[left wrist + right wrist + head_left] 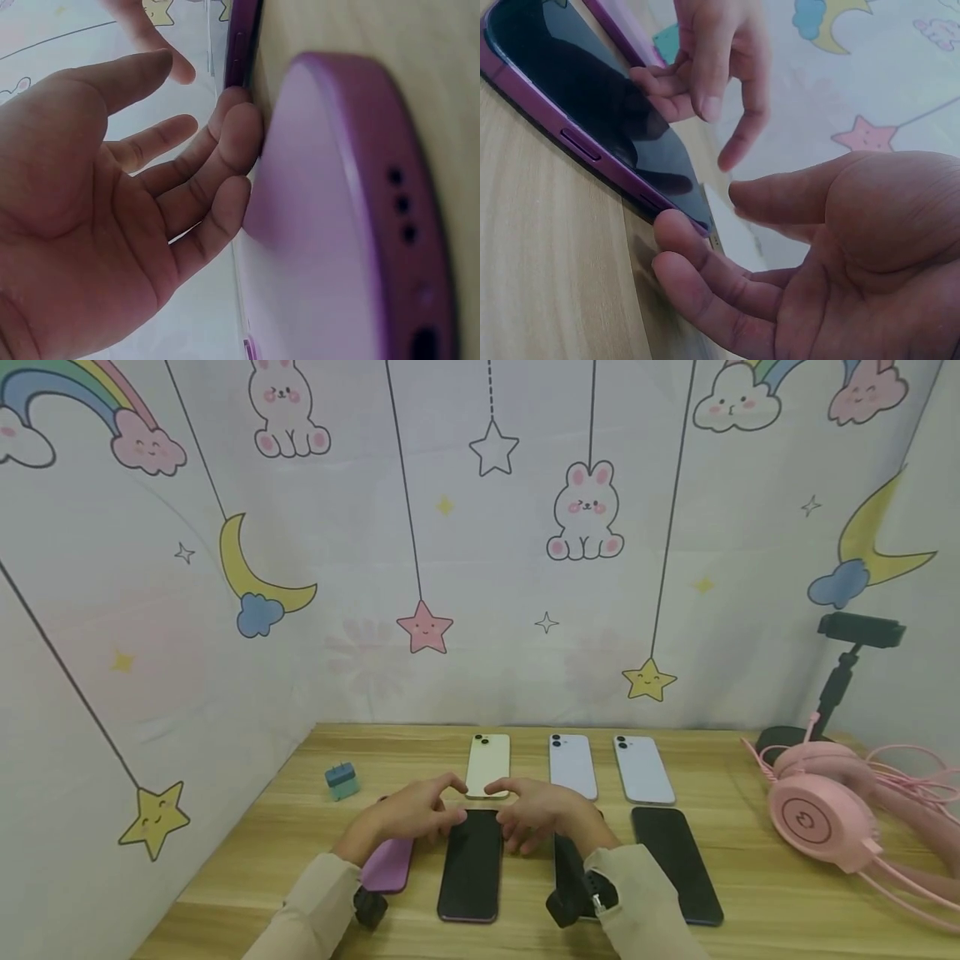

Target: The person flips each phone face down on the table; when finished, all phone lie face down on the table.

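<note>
Both hands hover over the top end of a purple-edged phone lying screen up. My left hand, fingers loosely bent, is left of its top edge, with a purple phone lying back up beneath it. In the left wrist view, fingertips of the left hand appear against or very near the purple phone. On the other side is my right hand, its fingers relaxed. In the right wrist view, fingertips of the right hand are close to the phone's side edge; contact is unclear. Neither hand grips anything.
Behind the hands lie a pale yellow phone and two white phones, one beside the other. Dark-screened phones, one clearly visible, lie at right. Pink headphones, a black stand and a small blue-green block are also there.
</note>
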Motion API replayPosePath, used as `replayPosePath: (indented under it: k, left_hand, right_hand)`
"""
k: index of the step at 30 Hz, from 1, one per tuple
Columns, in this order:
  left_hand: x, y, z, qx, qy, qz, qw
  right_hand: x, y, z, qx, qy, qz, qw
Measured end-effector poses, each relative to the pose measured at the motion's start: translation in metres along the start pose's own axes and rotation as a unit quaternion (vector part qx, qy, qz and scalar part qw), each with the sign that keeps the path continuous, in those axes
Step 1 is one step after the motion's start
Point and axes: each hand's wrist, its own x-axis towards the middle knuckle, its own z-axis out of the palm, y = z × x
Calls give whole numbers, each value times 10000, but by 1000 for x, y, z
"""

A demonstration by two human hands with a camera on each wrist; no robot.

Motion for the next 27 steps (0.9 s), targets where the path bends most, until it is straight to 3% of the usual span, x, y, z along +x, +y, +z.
replayPosePath:
  k: [9,19,27]
  left_hand:
    - [-3,1,-1,-202,-182,15,9996]
    - [-5,10,0,-639,-391,-3,9972]
    - [-7,11,0,-759,-347,145,9964]
  right_hand:
    - [1,1,1,39,59,-9,10000]
    - [3,4,-3,-220,428,-124,9988]
    - [-2,1,-13,-135,523,-348,9979]
